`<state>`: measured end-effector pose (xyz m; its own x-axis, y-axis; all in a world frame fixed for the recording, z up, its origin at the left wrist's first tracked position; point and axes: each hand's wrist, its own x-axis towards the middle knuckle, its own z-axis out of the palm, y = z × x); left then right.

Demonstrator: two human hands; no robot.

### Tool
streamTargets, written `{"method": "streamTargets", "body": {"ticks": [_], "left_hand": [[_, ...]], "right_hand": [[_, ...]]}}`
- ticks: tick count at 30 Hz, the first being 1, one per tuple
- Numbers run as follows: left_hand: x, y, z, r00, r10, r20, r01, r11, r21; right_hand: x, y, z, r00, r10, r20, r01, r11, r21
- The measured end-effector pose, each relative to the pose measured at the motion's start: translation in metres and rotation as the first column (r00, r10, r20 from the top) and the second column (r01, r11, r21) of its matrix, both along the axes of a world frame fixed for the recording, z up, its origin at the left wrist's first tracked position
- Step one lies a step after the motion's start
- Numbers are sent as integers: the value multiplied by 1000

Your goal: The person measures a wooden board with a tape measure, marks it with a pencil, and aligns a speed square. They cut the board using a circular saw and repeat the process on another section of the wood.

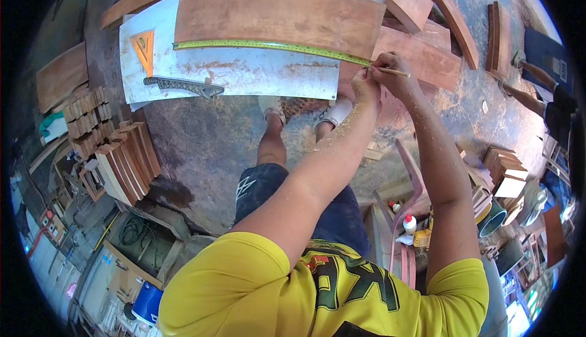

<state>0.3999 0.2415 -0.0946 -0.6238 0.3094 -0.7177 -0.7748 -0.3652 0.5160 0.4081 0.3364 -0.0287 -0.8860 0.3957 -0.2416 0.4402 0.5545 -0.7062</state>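
Note:
A long brown wooden board lies across a white work surface. Along its near edge runs a yellow-green tape measure, its blade stretched from the board's left end to my hands. My left hand is closed at the right end of the tape, just off the board's corner; the tape's case is hidden. Close against it, my right hand pinches a pencil, with the tip pointing left at the tape and board edge. Sawdust clings to both forearms.
An orange triangular square and a dark saw-like tool lie left on the white surface. More boards lie to the right. Stacked wood pieces stand lower left. A white glue bottle is behind me; another person's legs show far right.

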Motion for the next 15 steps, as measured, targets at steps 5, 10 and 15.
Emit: {"method": "streamTargets", "body": {"ticks": [5,10,15], "left_hand": [[0,-1,-5,1000,-2,2,2,1000,10],[2,2,-6,1000,14,-20,-14,1000,19],[2,3,-7,999,-38,-20,37,998,-54]], "right_hand": [[1,-1,-1,999,-32,7,32,999,-24],[1,1,-4,1000,13,-18,-13,1000,16],[6,11,-8,950,-306,-70,259,889,-379]]}}
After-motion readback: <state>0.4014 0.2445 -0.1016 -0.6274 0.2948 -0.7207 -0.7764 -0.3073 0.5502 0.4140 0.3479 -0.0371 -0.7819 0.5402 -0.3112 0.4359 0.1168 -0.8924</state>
